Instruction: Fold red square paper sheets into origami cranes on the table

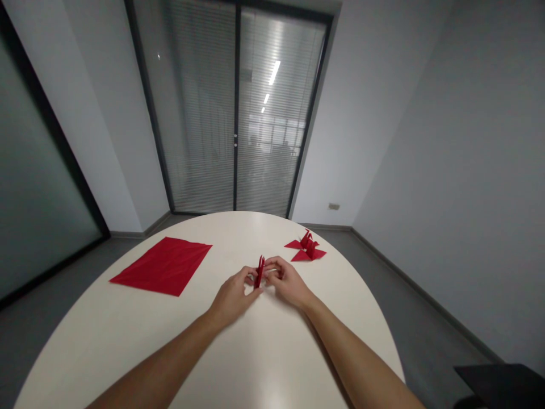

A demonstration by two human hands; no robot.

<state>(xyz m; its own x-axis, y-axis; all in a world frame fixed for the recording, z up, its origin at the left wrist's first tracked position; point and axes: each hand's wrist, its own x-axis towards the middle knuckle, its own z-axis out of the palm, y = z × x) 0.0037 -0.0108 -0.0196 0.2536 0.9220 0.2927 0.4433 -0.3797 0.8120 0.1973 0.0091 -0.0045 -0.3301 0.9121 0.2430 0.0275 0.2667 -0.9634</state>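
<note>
Between my two hands, just above the table, stands a narrow folded piece of red paper [259, 271], seen nearly edge-on with its points upward. My left hand [235, 292] pinches it from the left, the thumb at its lower edge. From the right, the curled fingers of my right hand [286, 279] touch its side. The fingertips and the paper's lower part are partly hidden. Beyond my right hand lie two folded red paper cranes [310, 250] with spread wings, close together.
A flat stack or sheet of red paper [164, 266] lies on the left of the round white table [238, 352]. Behind the table are glass doors with blinds [204, 125]. A dark chair-like object [502, 380] shows at the lower right.
</note>
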